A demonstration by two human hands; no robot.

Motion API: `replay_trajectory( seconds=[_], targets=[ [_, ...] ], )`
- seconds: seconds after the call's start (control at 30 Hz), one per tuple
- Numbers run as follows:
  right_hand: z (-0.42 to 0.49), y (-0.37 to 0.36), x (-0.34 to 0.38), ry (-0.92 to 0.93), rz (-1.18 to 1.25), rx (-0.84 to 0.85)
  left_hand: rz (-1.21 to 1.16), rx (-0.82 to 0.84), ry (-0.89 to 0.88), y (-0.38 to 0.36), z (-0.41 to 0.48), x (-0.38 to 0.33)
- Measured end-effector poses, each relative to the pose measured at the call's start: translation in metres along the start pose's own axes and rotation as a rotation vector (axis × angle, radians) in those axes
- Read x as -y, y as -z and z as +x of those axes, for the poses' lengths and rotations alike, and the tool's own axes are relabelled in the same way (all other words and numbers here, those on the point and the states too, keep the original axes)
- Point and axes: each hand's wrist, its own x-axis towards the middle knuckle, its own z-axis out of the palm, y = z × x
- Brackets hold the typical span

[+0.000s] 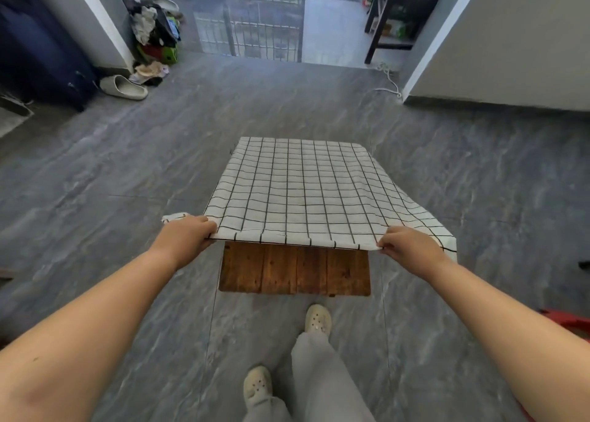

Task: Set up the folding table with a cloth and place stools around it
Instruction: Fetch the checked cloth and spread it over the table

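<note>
— Where does the cloth lie?
— The soft white cloth [297, 192], gridded with thin black lines, covers the far part of the rectangular wooden table [293, 268]. The near planks, brown and knotty, are bare.
— And the hands?
— The left hand [188, 236] clutches the near hem, fingers curled over it. The right hand [408, 246] pinches the same hem. The table stands on a grey, marbled floor [127, 172].
</note>
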Motion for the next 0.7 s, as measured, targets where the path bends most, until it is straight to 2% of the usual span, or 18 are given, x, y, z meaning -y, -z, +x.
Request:
replay_trajectory(
  seconds=[0.33,0.7],
  targets=[
    [-0.055,-0.081,0.029,-0.156,-0.011,0.047,-0.073,0.062,0.035,-0.058,-0.065,-0.004],
    [-0.079,-0.159,0.024,-0.22,0.015,0.188,-0.098,0.203,0.08,-0.14,-0.109,-0.016]
  ],
)
